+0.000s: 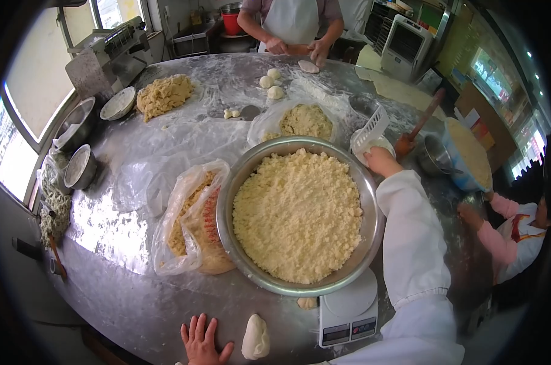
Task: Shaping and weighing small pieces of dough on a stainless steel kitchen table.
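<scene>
My left hand (204, 342) lies flat on the steel table, fingers spread and holding nothing. Just right of it rests an oblong piece of white dough (256, 336). My right hand (383, 160), in a white sleeve, reaches past a big steel bowl (225, 212) to a white plastic container (359, 155) with a slotted upright part. Its fingertips are at or inside the container, partly hidden, so I cannot tell what they grip. Pale yellow crumbly mixture (298, 214) fills the steel bowl. A white digital kitchen scale (348, 310) sits partly under the bowl's near edge.
A plastic bag of brown crumbly filling (193, 223) touches the bowl's left side. Beyond lie greenish filling (306, 122), tan dough (165, 95) and small dough balls (275, 92). Across the table a person rolls dough with a rolling pin (298, 49). Another person (508, 232) stands right.
</scene>
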`<action>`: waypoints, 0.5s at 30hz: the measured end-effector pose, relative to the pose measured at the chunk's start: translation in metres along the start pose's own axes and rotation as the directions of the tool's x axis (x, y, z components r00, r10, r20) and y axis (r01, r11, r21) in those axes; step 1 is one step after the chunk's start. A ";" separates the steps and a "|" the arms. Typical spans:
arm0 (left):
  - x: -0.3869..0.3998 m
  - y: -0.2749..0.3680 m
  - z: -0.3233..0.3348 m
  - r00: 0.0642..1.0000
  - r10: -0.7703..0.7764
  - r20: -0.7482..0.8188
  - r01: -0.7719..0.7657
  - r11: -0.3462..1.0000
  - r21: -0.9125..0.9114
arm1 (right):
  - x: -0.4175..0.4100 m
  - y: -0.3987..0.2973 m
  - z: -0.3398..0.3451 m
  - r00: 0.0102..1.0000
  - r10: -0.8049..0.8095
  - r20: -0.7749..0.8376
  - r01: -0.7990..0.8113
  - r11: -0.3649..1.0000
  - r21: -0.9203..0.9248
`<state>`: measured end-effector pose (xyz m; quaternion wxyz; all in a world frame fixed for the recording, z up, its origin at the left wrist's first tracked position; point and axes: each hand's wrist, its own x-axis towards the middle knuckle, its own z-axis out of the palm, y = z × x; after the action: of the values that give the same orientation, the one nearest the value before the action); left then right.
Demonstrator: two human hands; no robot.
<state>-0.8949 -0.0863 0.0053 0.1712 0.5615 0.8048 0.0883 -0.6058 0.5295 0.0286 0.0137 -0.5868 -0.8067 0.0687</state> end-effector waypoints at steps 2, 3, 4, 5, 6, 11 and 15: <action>0.000 -0.001 0.000 1.000 0.006 -0.001 -0.006 1.000 0.008 | 0.003 0.003 0.005 0.998 -0.044 -0.040 0.042 0.998 -0.042; -0.001 -0.002 0.001 1.000 0.003 -0.006 -0.003 1.000 0.007 | 0.005 0.005 0.008 0.993 -0.086 -0.078 0.080 0.993 -0.086; -0.002 -0.003 0.001 1.000 0.005 -0.005 -0.005 1.000 0.010 | 0.006 0.006 0.011 0.992 -0.091 -0.082 0.084 0.993 -0.087; -0.003 -0.003 0.002 1.000 0.007 -0.004 -0.007 1.000 0.011 | 0.008 0.006 0.013 0.988 -0.084 -0.127 0.071 0.992 -0.102; -0.005 -0.004 0.002 1.000 0.004 -0.010 -0.003 1.000 0.010 | 0.009 0.007 0.015 0.982 -0.078 -0.172 0.058 0.991 -0.117; -0.013 -0.002 -0.007 1.000 0.020 0.008 -0.020 1.000 0.006 | 0.012 0.033 0.025 0.917 0.018 -0.398 -0.055 0.995 -0.081; -0.013 -0.012 0.017 0.996 0.067 -0.064 -0.068 0.998 -0.016 | -0.004 0.068 0.019 0.640 0.211 -0.739 -0.129 0.977 0.168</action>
<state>-0.8950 -0.1035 -0.0124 0.1474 0.5837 0.7895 0.1194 -0.5420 0.5443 0.0012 0.3690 -0.6342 -0.6650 -0.1393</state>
